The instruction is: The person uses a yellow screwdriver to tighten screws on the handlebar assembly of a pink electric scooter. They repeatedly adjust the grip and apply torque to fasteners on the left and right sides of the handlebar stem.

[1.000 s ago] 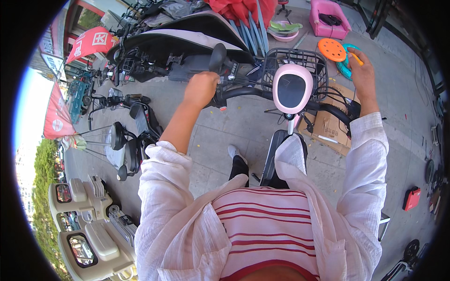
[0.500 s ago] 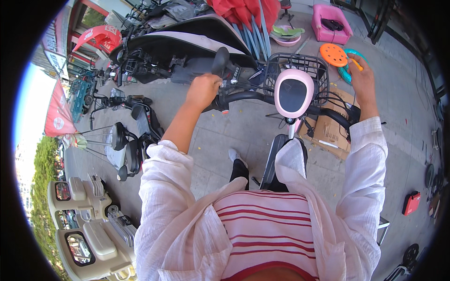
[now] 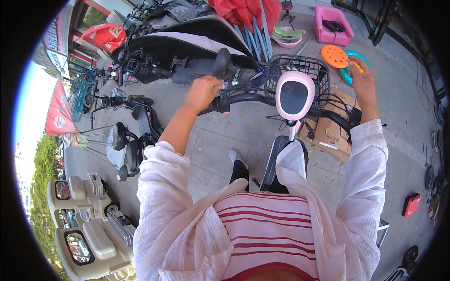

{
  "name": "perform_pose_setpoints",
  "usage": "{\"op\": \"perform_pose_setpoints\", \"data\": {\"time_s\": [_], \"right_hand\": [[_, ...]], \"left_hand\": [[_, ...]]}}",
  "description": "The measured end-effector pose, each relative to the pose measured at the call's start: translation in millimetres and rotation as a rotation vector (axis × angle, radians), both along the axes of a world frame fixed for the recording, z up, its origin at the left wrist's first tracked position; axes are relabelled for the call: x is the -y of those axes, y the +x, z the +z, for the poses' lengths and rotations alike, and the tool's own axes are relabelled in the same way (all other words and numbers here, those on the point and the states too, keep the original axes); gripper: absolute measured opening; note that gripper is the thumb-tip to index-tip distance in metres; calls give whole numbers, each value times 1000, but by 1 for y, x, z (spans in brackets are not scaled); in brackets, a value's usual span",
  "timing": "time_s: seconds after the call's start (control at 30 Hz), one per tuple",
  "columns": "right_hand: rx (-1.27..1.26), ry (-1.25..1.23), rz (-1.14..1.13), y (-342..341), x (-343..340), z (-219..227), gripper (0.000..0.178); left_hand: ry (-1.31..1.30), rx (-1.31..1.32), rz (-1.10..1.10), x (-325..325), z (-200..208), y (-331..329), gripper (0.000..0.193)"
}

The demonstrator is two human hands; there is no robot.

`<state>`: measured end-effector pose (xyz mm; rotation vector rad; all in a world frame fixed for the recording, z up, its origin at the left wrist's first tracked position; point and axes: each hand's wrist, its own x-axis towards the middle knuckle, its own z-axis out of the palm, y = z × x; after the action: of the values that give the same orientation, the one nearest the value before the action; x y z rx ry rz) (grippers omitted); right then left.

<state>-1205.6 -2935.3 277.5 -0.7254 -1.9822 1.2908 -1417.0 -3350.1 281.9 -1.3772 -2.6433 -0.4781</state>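
An electric scooter with a pink-rimmed oval head panel (image 3: pixel 295 95) and black handlebar (image 3: pixel 251 97) stands in front of me. My left hand (image 3: pixel 204 93) is closed by the bar's left end, its fingertips pinched beside the brake lever fittings and below a black rounded mirror-like part (image 3: pixel 222 63). What lies between those fingers is hidden. Above the bar's right end, my right hand (image 3: pixel 364 86) is closed around a small orange handle (image 3: pixel 357 67); the rest of that object cannot be made out. A black wire basket (image 3: pixel 297 63) sits ahead of the panel.
Flattened cardboard (image 3: pixel 328 131) lies under the right bar. Farther off are an orange perforated disc (image 3: pixel 334 56), a teal ring (image 3: pixel 368 58), a pink armchair (image 3: pixel 333 28) and a red folded canopy (image 3: pixel 243 16). Parked scooters (image 3: pixel 136 126) and beige vehicles (image 3: pixel 86 234) stand left; a red case (image 3: pixel 411 205) is right.
The view has shifted slightly. My right hand and the orange handle have dipped a little beside the orange disc. My left hand stays at the bar's left end with barely any movement.
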Motion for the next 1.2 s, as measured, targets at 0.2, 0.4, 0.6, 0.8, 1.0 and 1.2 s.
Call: {"op": "perform_pose_setpoints", "data": {"time_s": [0.2, 0.4, 0.6, 0.8, 1.0, 1.2], "right_hand": [[36, -11, 8, 1, 1, 2, 32], [-5, 11, 7, -2, 0, -1, 32], [8, 33, -14, -1, 3, 1, 32], [69, -1, 3, 1, 2, 5, 32], [34, -4, 13, 2, 2, 2, 32], [39, -13, 25, 1, -2, 0, 32]], "left_hand": [[-7, -30, 2, 0, -3, -1, 16], [13, -30, 46, 0, -7, -2, 16], [8, -1, -3, -2, -1, -2, 16], [-34, -46, 78, -7, -4, -2, 17], [-36, -28, -29, -1, 0, 1, 16], [-75, -73, 121, -12, -6, 2, 13]]}}
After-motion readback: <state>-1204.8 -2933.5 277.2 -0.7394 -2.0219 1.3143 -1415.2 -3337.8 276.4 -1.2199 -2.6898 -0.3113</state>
